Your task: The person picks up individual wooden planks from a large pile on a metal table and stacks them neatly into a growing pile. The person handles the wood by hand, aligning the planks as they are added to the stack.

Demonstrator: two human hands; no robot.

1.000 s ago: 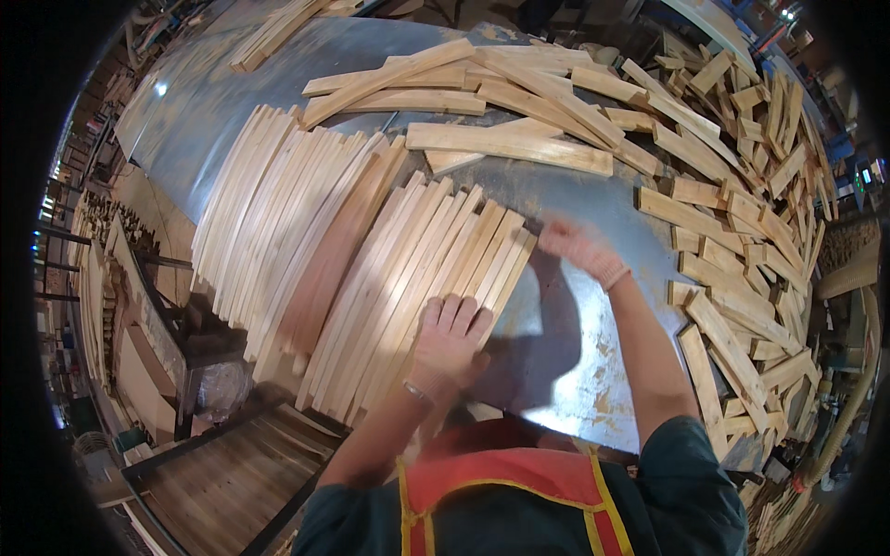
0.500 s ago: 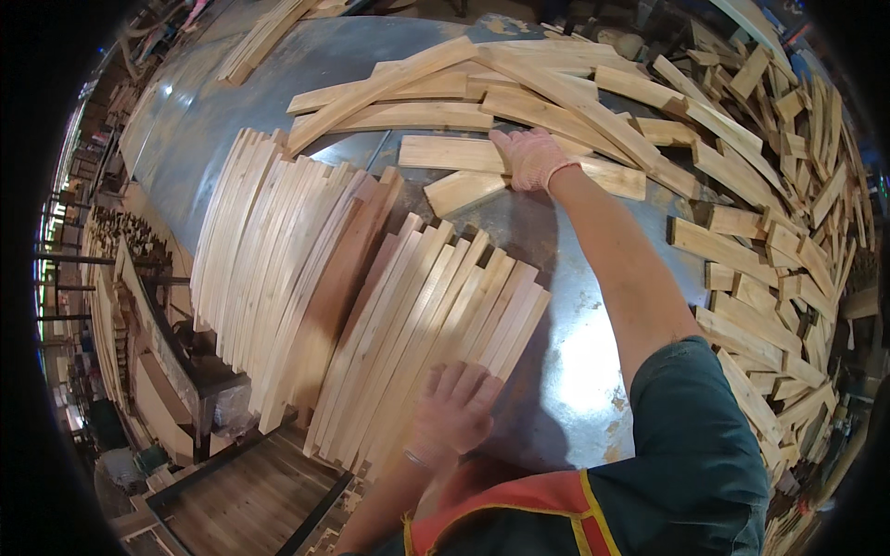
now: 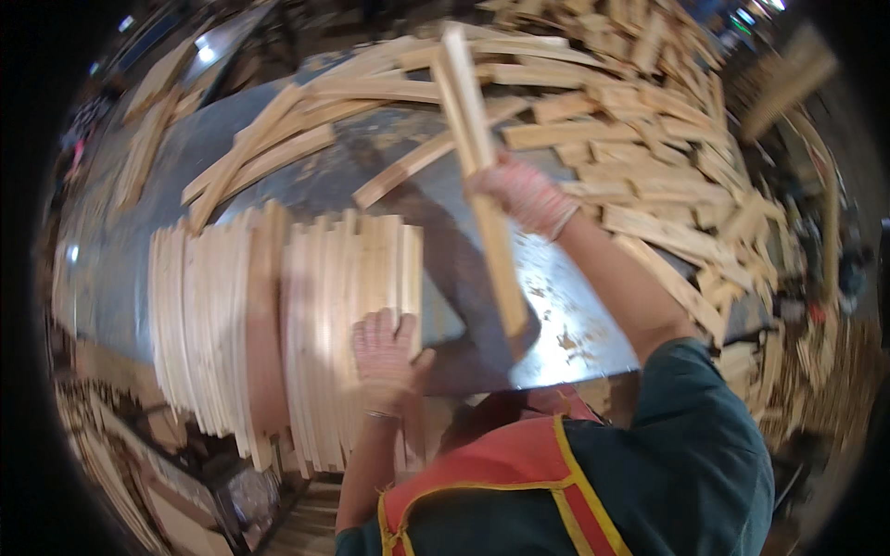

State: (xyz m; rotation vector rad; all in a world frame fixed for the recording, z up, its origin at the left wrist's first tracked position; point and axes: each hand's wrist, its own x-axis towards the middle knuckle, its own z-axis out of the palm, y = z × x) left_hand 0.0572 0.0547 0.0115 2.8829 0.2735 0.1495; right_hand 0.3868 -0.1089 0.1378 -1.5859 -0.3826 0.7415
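Observation:
My right hand (image 3: 527,190), in a pale knitted glove, is closed round a long wooden slat (image 3: 477,157). The slat is raised above the metal tabletop (image 3: 443,269), standing nearly upright in the view and smeared by motion. On the nearer part of a row of pale wooden slats (image 3: 320,315) lies my left hand (image 3: 385,352), also gloved, its fingers stretched out along the row's right end. These slats stand side by side on edge, packed close, with a darker board (image 3: 267,324) among them.
Loose slats (image 3: 269,157) lie crossed at the far left of the table, and another slat (image 3: 417,162) slants behind my right hand. A big heap of short wood pieces (image 3: 640,148) covers the right side. A dark frame (image 3: 218,510) is at the lower left.
My right hand has lifted a slat off the far pile and brought it nearer. My left hand has stayed by the row's right end. The view has swung to the right.

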